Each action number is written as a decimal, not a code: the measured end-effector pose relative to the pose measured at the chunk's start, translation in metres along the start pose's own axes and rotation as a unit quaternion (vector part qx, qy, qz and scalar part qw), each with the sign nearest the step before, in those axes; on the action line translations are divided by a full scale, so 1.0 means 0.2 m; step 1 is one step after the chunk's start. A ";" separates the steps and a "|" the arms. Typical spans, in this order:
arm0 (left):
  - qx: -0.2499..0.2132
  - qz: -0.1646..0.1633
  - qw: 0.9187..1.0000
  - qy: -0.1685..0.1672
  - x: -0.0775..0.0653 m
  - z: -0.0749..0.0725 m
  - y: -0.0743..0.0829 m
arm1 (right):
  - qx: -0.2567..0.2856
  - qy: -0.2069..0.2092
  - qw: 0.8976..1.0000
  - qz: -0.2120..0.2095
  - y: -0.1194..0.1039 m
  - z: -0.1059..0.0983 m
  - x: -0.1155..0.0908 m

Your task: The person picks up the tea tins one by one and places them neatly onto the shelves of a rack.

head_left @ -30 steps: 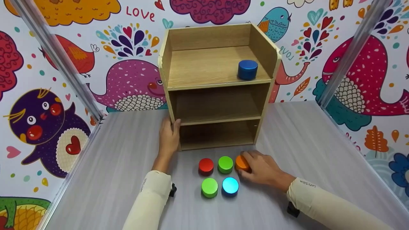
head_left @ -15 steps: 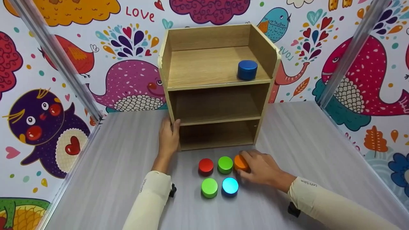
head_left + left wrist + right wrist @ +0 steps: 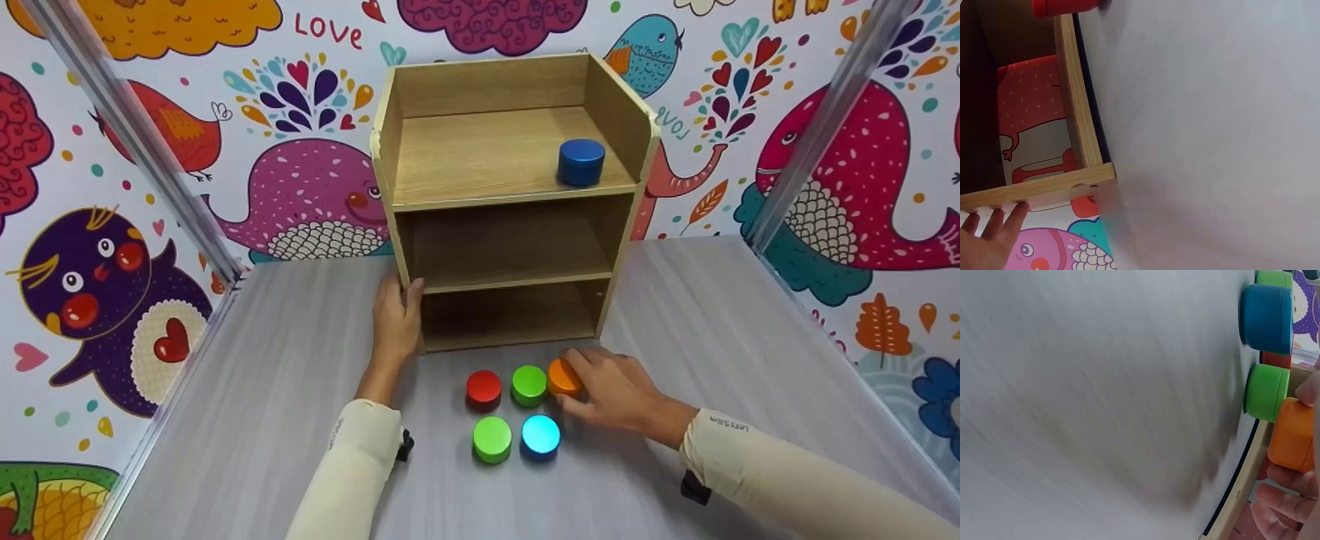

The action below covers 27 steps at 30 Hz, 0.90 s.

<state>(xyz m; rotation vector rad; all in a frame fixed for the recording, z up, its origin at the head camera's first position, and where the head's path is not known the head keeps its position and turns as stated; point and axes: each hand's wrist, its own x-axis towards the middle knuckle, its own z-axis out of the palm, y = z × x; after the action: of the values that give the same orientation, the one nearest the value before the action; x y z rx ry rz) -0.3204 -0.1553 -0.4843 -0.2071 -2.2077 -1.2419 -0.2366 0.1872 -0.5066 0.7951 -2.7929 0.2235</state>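
Observation:
My right hand (image 3: 611,386) holds an orange round tin (image 3: 562,377) between thumb and fingers. In the right wrist view, the orange tin (image 3: 1292,436) appears slightly raised off the table, close beside a green tin (image 3: 1266,392). My left hand (image 3: 396,322) grips the left side panel of a wooden shelf unit (image 3: 510,199), thumb at the front edge. The left wrist view has its fingertips (image 3: 1016,216) against the panel's outer face. A red tin (image 3: 484,390), green tin (image 3: 529,385), lighter green tin (image 3: 492,439) and light blue tin (image 3: 541,436) stand before the shelf.
A dark blue tin (image 3: 581,163) stands on the top shelf, toward the right front. Below it are the middle compartment (image 3: 510,244) and the bottom compartment (image 3: 510,315). Patterned walls and metal posts (image 3: 150,142) enclose the grey table (image 3: 300,360).
The orange tin has shifted slightly left and upward in the head view, with my right hand around it. My left hand stays on the shelf's side panel.

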 end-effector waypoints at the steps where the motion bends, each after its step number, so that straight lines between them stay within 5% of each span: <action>1: 0.000 -0.001 1.000 0.001 0.00 0.00 0.00 | 0.001 -0.003 1.000 0.003 0.00 -0.01 0.00; 18: 0.002 -0.020 1.000 -0.013 0.01 -0.01 0.00 | 0.018 -0.032 0.999 0.031 -0.07 -0.10 0.04; 27: 0.002 -0.005 1.000 -0.005 0.00 0.00 0.00 | 0.004 -0.002 1.000 0.012 -0.08 -0.13 0.04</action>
<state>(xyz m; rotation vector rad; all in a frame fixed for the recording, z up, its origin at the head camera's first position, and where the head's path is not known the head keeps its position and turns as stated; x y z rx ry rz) -0.3202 -0.1559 -0.4844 -0.2026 -2.2227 -1.2432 -0.2311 0.1754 -0.4778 0.7653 -2.8075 0.2385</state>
